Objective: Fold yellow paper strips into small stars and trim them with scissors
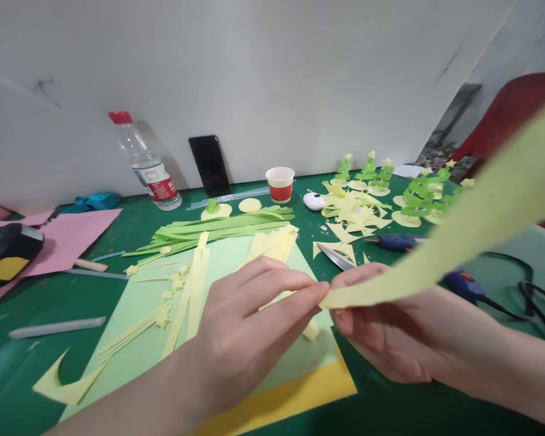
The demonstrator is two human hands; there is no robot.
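Note:
A long pale yellow paper strip runs from between my hands up to the right edge, near the camera. My left hand pinches the strip's lower end with its fingertips. Close beside it, my right hand holds the same strip between thumb and fingers. Beneath my hands lies a light green sheet over a yellow one. Yellow strips and thin stems with small stars rest on the green sheet. Green strips are piled behind it.
A bottle, a black phone and a paper cup stand by the wall. Scissors, yellow scraps, glue gun and green paper plants are at right; pink paper and a tape measure are left.

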